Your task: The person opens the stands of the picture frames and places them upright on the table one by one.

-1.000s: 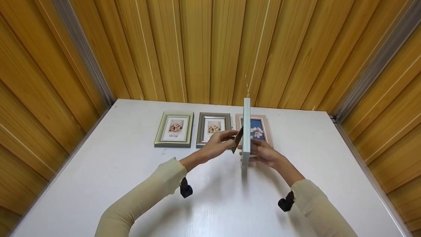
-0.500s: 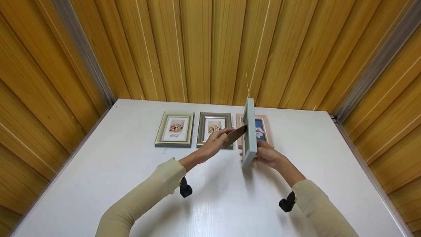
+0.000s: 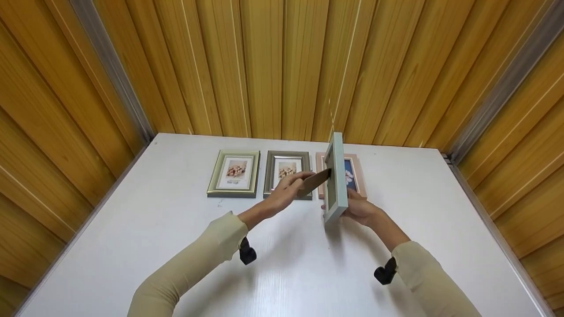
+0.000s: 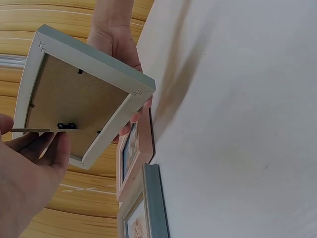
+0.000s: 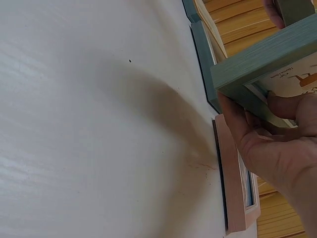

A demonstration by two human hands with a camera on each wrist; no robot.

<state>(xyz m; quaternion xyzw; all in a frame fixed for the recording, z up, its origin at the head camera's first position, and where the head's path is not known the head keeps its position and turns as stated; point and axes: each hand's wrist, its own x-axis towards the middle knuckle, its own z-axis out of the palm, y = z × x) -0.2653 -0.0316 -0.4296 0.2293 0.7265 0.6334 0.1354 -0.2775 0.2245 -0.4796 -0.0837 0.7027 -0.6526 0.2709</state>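
A pale blue-grey picture frame [image 3: 338, 171] is held upright and seen nearly side-on, gripped low on its right by my right hand [image 3: 360, 207]. In the right wrist view the thumb lies on the front of the frame [image 5: 262, 59], with the fingers around its edge. My left hand [image 3: 282, 196] pinches a thin, flat brown board [image 3: 315, 181] between thumb and fingers. The left wrist view shows the board [image 4: 29, 130] edge-on, its far end at a black metal fitting [image 4: 67, 126] on the frame's brown backing [image 4: 81, 96]. Whether it is seated there I cannot tell.
On the white table [image 3: 132, 220], a green-gold frame [image 3: 213, 176], a grey-brown frame [image 3: 286, 154] and a pink frame [image 3: 358, 174] lie in a row near the far edge. Wood-look panels [image 3: 282, 66] rise behind. The held frame partly covers the pink one.
The frame has turned from edge-on so that its back shows toward the left hand. My left hand has drawn slightly left, and the board now slants up to the frame's back.
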